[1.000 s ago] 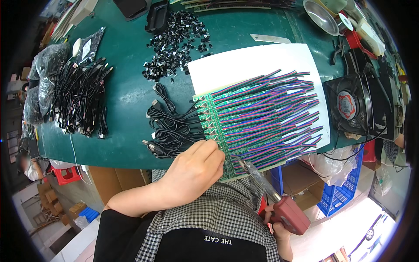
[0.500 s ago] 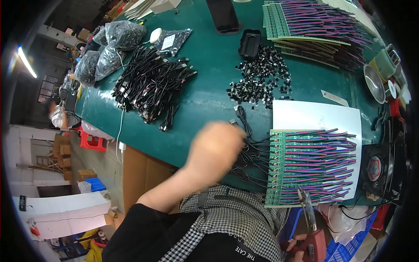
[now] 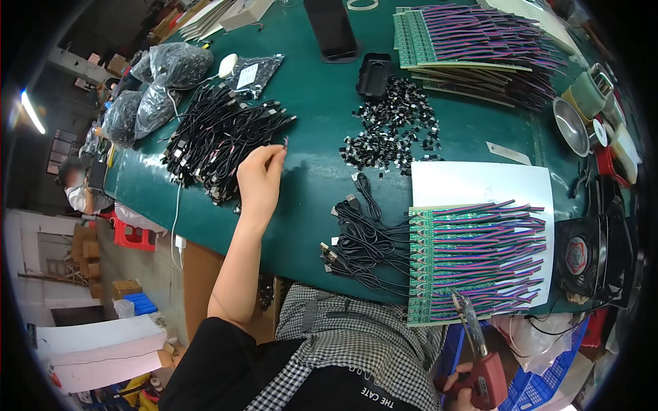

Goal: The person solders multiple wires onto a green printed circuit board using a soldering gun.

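Note:
At the right edge of a heap of black USB cables, my left hand is closed in a pinch. A thin wire end shows at its fingertips, seemingly the end of a black cable; the rest is hidden by the hand. Low at the right, my right hand grips a soldering iron with a red handle. Its metal tip points up at the near edge of a panel of green circuit boards. Coloured ribbon wires extend right from the panel, and a bundle of black cables lies off its left side.
Small black connectors lie scattered beside a black tray. More wired panels are stacked at the far right. A blade, a metal bowl and a black fan stand right. Filled plastic bags sit far left.
My left hand has moved left and away, from the cables beside the panel to the cable heap. My right hand still holds the soldering iron low at the right. The whole view has shifted slightly.

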A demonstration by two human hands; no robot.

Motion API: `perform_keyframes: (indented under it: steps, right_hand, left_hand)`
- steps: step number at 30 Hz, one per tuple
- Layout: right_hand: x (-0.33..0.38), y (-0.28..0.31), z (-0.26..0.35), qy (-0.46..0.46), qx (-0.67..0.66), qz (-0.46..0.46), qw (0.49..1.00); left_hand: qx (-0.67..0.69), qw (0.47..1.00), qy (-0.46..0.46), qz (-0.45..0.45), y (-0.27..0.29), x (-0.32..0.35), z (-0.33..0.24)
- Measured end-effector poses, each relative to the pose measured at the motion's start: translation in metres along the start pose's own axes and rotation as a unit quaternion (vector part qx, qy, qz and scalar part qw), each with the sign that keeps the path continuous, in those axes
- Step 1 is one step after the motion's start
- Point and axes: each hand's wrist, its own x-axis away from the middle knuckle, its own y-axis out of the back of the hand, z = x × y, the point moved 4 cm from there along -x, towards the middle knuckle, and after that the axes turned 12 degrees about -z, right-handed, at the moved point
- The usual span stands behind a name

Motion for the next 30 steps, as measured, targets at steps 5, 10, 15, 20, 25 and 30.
perform_keyframes:
  steps: [5,10,15,20,25,30]
  right_hand:
    - [0.002,0.021,-0.026,0.227,0.086,-0.292,0.925]
    - [-0.004,-0.004,-0.012,0.194,0.067,-0.244,0.948]
    - [-0.024,-0.025,-0.004,0.149,0.012,-0.184,0.971]
    - [-0.056,-0.049,0.019,0.140,0.118,-0.141,0.973]
    - [-0.055,-0.051,0.008,0.162,0.051,-0.134,0.976]
    - [-0.054,-0.052,0.004,0.166,0.054,-0.147,0.974]
  left_hand:
    - [0.144,0.977,-0.004,0.158,0.003,0.048,-0.077]
    - [0.181,0.894,0.018,0.409,0.006,0.103,-0.146]
    - [0.296,0.741,0.115,0.591,0.000,0.147,-0.170]
    - [0.348,0.592,0.255,0.681,-0.014,0.178,-0.181]
    - [0.355,0.559,0.313,0.681,-0.016,0.187,-0.183]
    - [0.327,0.563,0.311,0.692,-0.015,0.189,-0.183]
